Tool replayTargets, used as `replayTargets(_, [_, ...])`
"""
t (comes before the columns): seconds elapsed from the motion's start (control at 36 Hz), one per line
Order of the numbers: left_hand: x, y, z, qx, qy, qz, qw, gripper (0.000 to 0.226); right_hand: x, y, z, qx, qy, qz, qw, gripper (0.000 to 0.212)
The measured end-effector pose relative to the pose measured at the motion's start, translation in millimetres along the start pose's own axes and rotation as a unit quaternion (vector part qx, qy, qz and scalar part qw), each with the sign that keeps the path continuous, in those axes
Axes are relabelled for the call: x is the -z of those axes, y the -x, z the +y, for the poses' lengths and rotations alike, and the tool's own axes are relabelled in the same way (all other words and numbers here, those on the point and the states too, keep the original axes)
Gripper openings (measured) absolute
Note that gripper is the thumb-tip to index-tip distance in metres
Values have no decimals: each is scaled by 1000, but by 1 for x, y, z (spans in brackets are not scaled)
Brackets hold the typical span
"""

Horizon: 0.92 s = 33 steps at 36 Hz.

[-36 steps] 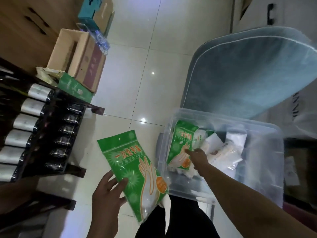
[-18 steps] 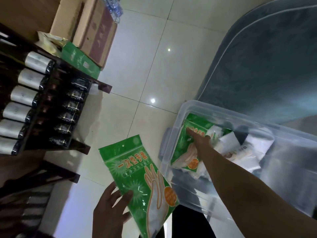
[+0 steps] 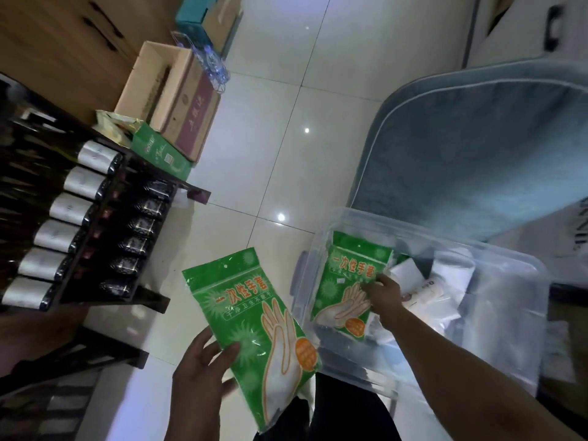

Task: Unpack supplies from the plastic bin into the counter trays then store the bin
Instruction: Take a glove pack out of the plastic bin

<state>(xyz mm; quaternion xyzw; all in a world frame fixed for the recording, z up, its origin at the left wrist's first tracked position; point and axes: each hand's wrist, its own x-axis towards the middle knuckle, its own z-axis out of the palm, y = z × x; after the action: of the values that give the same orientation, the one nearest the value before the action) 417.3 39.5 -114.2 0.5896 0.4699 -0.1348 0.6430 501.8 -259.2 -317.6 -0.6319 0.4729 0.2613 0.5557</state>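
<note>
Nearest, lower centre: left hand (image 3: 199,374) gripping a green glove packet (image 3: 254,326) by its left edge, thumb laid across the front, fingers behind; packet held tilted above the pale floor tiles (image 3: 270,148) and just left of the bin. Printed on the packet: white hand outlines, an orange circle, orange Chinese characters.

Lower right: right hand (image 3: 383,296) reached into the clear plastic bin (image 3: 496,361), fingers curled onto the right edge of a second green glove packet (image 3: 346,291), which stands upright against the bin's left wall. Beside it, deeper in the bin: white sachets and paper packets (image 3: 445,281), details blurred.

Left, middle distance: dark wooden rack (image 3: 105,249) holding bottles (image 3: 66,208) laid on their sides in two rows.

Behind the bin: blue-grey padded chair back (image 3: 477,148).

Farther, upper left: open cardboard carton (image 3: 178,100) on the floor, with a green box (image 3: 159,152) touching its near side; teal box (image 3: 194,17) beyond.
</note>
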Motion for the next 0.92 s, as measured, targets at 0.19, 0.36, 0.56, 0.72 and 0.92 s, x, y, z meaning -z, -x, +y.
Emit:
replayTargets(0.19, [6, 14, 26, -34, -6, -85, 996, 38, 31, 63, -6, 75, -60, 43, 994, 17])
replayTargets(0.36, [12, 21, 46, -66, -15, -177, 982, 40, 79, 137, -2, 139, -131, 61, 980, 24])
replayTargets(0.56, [16, 28, 55, -70, -48, -300, 950, 42, 115, 252, 32, 198, -236, 147, 940, 17])
replayTargets(0.72, [-7, 43, 42, -45, -81, -416, 905, 35, 120, 346, 93, 228, -311, 273, 882, 11])
replayTargets(0.92, [-52, 92, 14, -16, -135, -526, 839, 35, 160, 428, 156, 230, -349, 367, 831, 7])
